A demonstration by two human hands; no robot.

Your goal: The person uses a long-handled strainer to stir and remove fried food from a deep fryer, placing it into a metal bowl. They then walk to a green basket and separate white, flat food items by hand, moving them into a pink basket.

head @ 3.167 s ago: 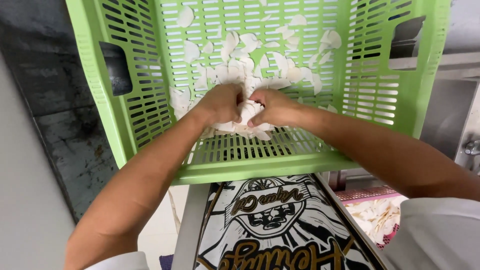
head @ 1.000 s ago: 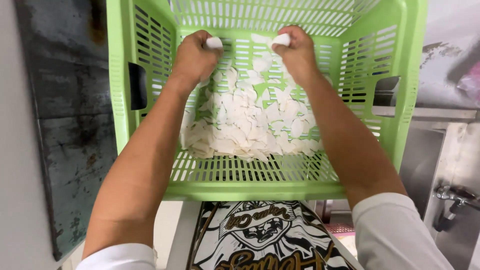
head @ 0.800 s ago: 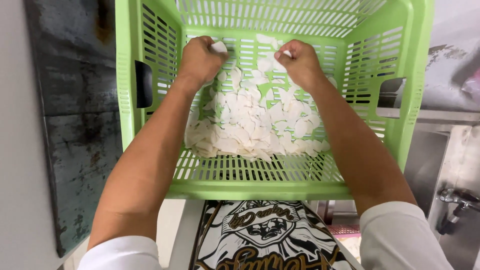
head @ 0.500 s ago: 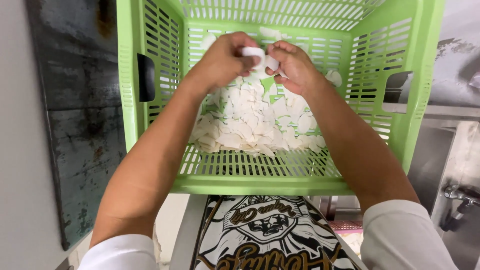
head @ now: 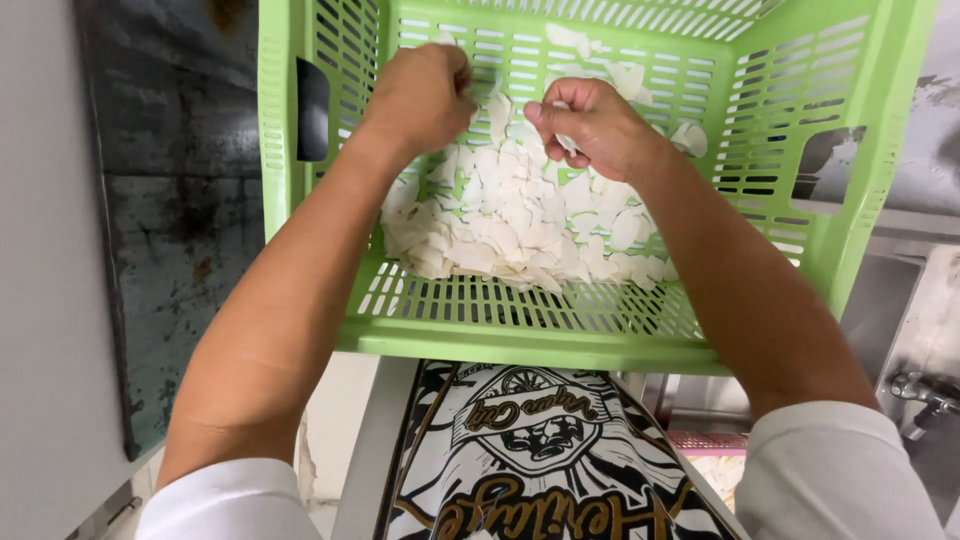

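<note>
Left hand (head: 420, 95) and right hand (head: 590, 125) parted again after meeting half a second ago, lower in green slotted crate (head: 840, 150); left closed, contents unclear; right pinched on white flake (head: 566, 143); heap of white flakes (head: 520, 220) below, on crate floor

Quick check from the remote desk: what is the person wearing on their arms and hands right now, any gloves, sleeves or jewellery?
Both hands are bare: no gloves on the left hand or the right hand, and no rings, watch or wristbands show. The forearms are uncovered from the wrists up past the elbows. Short white fabric sleeves cover the upper arms at the bottom of the view, plain with no visible markings.
</note>
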